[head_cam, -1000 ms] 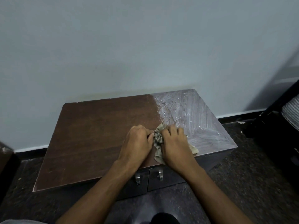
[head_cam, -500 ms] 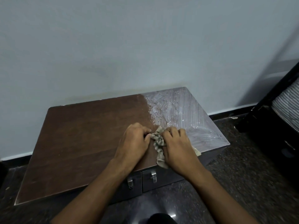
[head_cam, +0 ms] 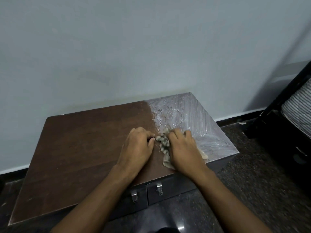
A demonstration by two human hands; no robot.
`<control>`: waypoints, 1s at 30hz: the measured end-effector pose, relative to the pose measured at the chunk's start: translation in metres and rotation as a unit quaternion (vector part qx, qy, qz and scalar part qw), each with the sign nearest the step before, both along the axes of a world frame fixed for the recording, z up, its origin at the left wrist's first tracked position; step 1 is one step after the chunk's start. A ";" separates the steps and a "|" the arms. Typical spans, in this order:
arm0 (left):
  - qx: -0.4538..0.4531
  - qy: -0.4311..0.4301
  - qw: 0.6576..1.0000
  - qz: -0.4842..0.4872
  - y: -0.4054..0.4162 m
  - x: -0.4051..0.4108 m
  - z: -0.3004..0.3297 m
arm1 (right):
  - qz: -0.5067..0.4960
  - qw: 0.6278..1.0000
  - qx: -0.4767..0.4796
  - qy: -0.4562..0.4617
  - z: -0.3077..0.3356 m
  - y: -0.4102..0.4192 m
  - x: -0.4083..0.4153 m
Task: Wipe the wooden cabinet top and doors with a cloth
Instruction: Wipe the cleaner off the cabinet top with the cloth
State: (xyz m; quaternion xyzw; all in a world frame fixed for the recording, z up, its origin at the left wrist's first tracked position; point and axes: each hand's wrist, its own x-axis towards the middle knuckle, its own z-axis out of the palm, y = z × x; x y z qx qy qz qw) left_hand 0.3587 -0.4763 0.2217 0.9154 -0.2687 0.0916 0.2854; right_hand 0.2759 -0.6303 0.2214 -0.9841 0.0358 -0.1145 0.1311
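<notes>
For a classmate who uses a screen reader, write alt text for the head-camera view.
Two hands bunch a patterned cloth on a wooden cabinet top: the left hand and right hand grip it from either side. The right part of the top is smeared with whitish streaks; two door handles show below the front edge.

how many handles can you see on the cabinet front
2. The left handle is below the left forearm, on the left door; the right handle is just right of the door gap. Others may be out of view.

Dark brown cabinet top [head_cam: 80,148] with white streaks at right; beige, dark-mottled cloth [head_cam: 164,143].
</notes>
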 end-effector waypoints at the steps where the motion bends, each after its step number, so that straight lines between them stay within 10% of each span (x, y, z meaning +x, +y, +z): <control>1: 0.005 -0.003 1.000 0.000 0.000 0.003 0.000 | -0.005 1.000 0.003 -0.010 0.001 0.000 0.015; 30: 0.050 -0.023 0.998 -0.001 0.001 0.099 0.002 | 0.039 0.999 0.007 -0.006 0.010 -0.007 0.156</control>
